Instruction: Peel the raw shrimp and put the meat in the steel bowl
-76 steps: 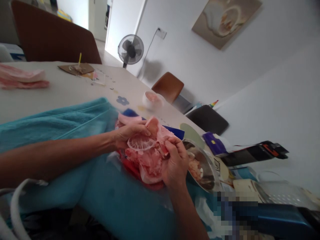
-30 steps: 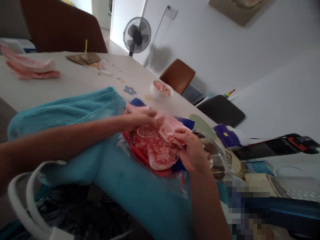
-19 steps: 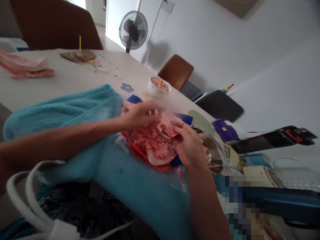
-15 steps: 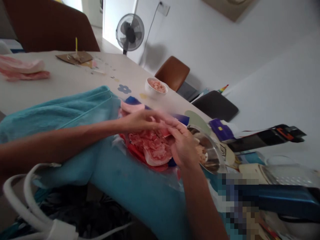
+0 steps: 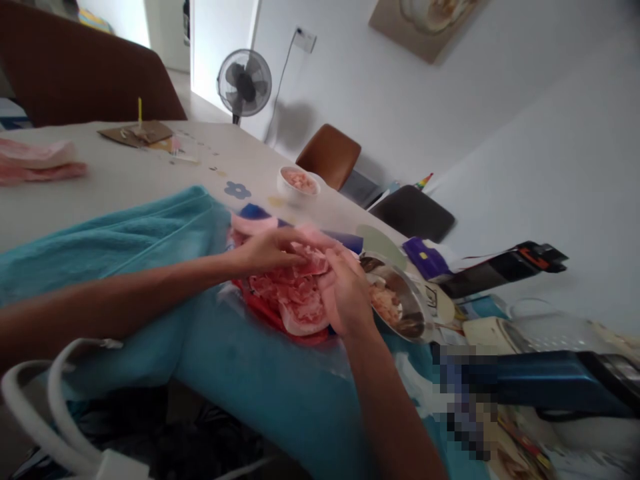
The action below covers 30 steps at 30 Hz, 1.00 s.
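Currently I see the left hand [image 5: 270,253] and right hand [image 5: 347,287] close together, fingers bent over the pink fruit [image 5: 303,310]; I cannot tell whether either grips a piece. The fruit lies on a red wrapper [image 5: 263,317], with a turquoise towel [image 5: 150,233] around it. Just beside the right hand I have a steel bowl [image 5: 414,307] with pale pieces [image 5: 384,301] inside. Farther out on the desk [image 5: 125,180], a white bowl [image 5: 290,192] holds pink bits [image 5: 301,180].
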{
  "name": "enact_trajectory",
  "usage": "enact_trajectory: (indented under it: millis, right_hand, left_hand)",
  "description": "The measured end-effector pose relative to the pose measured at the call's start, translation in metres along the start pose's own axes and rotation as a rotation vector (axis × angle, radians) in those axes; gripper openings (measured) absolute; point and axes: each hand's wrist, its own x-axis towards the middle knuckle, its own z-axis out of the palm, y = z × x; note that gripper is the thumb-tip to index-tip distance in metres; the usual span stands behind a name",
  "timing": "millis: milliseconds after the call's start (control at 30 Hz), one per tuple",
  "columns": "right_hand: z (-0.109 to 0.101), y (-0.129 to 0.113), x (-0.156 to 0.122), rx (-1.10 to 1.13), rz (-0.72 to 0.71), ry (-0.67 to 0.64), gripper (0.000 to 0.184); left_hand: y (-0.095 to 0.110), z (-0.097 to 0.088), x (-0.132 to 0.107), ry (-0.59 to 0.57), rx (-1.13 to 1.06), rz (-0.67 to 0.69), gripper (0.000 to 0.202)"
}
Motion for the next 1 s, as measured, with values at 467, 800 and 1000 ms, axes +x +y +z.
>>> enact_trajectory:
  millis: [467,800,1000]
  right_hand:
    - [-0.007,-0.012,-0.007,0.085,0.085,0.066,0.019]
    - [-0.012,-0.026,-0.01,-0.04,-0.166,0.195,0.008]
    - [-0.038,-0.03,-0.013,-0.67,-0.745,0.462,0.022]
  left_hand:
    - [0.002,-0.003,-0.001,-0.011,-0.118,-0.082,0.02]
    - [-0.002,-0.007,0.002,0.078,-0.277,-0.179,0.027]
    - [-0.002,-0.012,0.004,0.048,-0.505,-0.283,0.019]
